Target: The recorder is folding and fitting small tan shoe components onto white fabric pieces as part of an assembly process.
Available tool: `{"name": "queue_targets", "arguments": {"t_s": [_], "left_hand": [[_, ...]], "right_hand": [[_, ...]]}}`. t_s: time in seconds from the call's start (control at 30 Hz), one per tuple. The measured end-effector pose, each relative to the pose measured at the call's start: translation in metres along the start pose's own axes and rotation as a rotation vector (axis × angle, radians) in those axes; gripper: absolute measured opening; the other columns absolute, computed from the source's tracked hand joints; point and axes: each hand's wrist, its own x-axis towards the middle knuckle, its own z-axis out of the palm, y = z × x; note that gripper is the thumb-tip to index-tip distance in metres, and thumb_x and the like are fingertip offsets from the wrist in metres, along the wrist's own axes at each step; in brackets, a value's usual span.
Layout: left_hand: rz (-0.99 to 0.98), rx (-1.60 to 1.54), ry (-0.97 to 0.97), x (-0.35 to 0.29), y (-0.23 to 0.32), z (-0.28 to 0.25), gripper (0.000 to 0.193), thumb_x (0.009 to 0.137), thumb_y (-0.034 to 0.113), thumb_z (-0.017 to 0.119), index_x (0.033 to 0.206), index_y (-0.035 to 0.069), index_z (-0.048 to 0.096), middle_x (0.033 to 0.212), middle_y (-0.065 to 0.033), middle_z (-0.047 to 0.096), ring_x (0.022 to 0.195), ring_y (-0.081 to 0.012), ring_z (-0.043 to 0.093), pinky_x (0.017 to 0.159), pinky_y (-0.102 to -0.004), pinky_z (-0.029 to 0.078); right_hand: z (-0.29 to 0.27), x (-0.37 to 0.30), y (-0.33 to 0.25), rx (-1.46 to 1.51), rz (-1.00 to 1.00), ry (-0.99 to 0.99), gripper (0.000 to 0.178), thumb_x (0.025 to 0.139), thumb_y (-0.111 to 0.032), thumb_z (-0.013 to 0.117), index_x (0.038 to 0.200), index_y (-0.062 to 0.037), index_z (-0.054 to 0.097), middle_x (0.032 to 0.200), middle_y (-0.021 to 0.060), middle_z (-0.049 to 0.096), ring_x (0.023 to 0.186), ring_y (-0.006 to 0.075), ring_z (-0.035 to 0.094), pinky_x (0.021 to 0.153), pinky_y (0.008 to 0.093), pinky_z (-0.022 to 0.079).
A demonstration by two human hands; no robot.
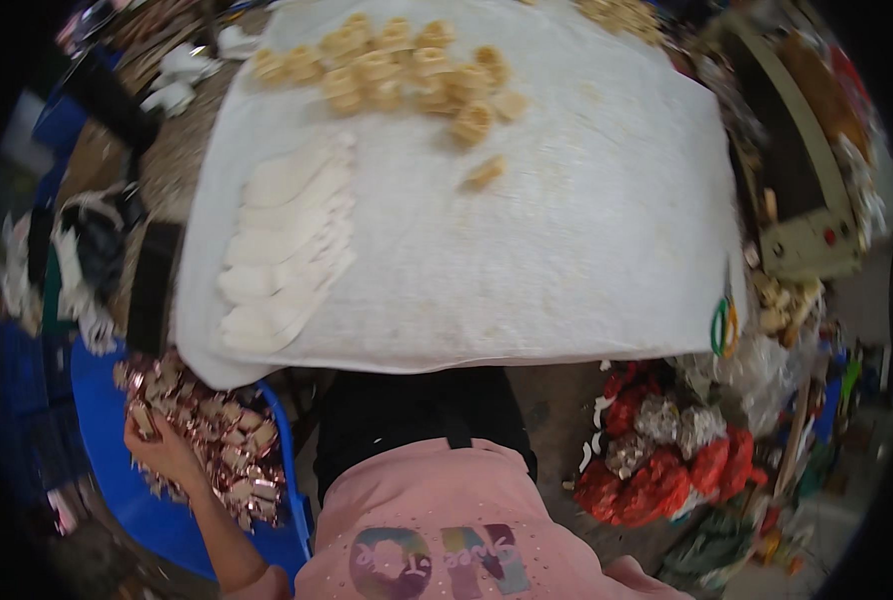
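Note:
My left hand [170,452] reaches down into a blue plastic basin [102,470] beside the table. Its fingers are closed around a small piece with a beige face and shiny rose-gold edges [145,421]. Many similar shiny pieces [252,440] are heaped in the basin under and around the hand. My right hand is out of the picture; only a bit of pink sleeve shows at the lower edge. On the white-covered table [527,270], thin white flat pieces [292,245] lie overlapped in rows at the left. Pale yellow ring-like pieces [377,70] cluster at the far side.
Scissors with green and orange handles [725,327] lie at the table's right edge. Red net bags [657,480] and clear plastic [767,375] sit on the floor at right. A grey-green machine frame [812,245] stands beyond the table's right side. A dark post [112,100] rises at far left.

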Motion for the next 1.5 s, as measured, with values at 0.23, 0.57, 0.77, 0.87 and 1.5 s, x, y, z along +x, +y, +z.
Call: {"name": "queue_targets", "arguments": {"t_s": [0.23,0.57,0.77,0.87,1.5], "left_hand": [[0.033,0.668,0.030,-0.008,-0.020,-0.033,0.046,0.075,0.022,0.066,0.116,0.007,0.052,0.111,-0.0140,0.049,0.102,-0.0340,0.046,0.087,-0.0461,0.036],[0.162,0.180,-0.122,0.014,0.079,-0.034,0.047,0.077,0.006,0.057,0.123,0.009,0.051,0.122,-0.0130,0.043,0.115,-0.0302,0.037,0.098,-0.0417,0.029],[0.398,-0.490,-0.380,0.024,0.183,0.013,0.028,0.076,0.002,0.054,0.104,0.002,0.062,0.102,-0.0130,0.055,0.100,-0.0266,0.051,0.089,-0.0352,0.038],[0.553,-0.538,-0.559,0.021,0.211,0.033,0.029,0.074,0.001,0.058,0.102,0.003,0.062,0.100,-0.0123,0.055,0.096,-0.0277,0.051,0.086,-0.0363,0.039],[0.750,-0.333,-0.678,0.000,0.240,0.080,0.055,0.076,0.014,0.065,0.126,0.004,0.047,0.135,-0.0199,0.038,0.128,-0.0326,0.033,0.104,-0.0425,0.026]], "right_hand": [[-0.011,-0.001,-0.166,-0.123,-0.411,-0.338,0.021,0.090,-0.007,0.044,0.105,-0.0006,0.058,0.090,0.0121,0.065,0.077,0.0172,0.061,0.070,0.0311,0.050],[0.112,0.029,-0.410,-0.491,-1.650,0.116,0.021,0.075,-0.003,0.065,0.095,-0.0052,0.059,0.092,0.0087,0.063,0.083,0.0293,0.057,0.083,0.0369,0.042],[0.167,0.055,-0.480,-0.861,-1.844,0.190,0.026,0.070,0.004,0.059,0.095,-0.0031,0.061,0.104,0.0077,0.060,0.103,0.0248,0.050,0.087,0.0334,0.040],[0.176,0.067,-0.492,-1.095,-1.887,0.199,0.023,0.069,0.005,0.056,0.090,-0.0026,0.062,0.098,0.0065,0.060,0.098,0.0243,0.051,0.085,0.0327,0.039],[0.147,0.065,-0.489,0.145,-1.315,-0.121,0.013,0.091,-0.007,0.051,0.101,0.0014,0.054,0.094,0.0057,0.060,0.079,0.0102,0.056,0.074,0.0244,0.043]]}}
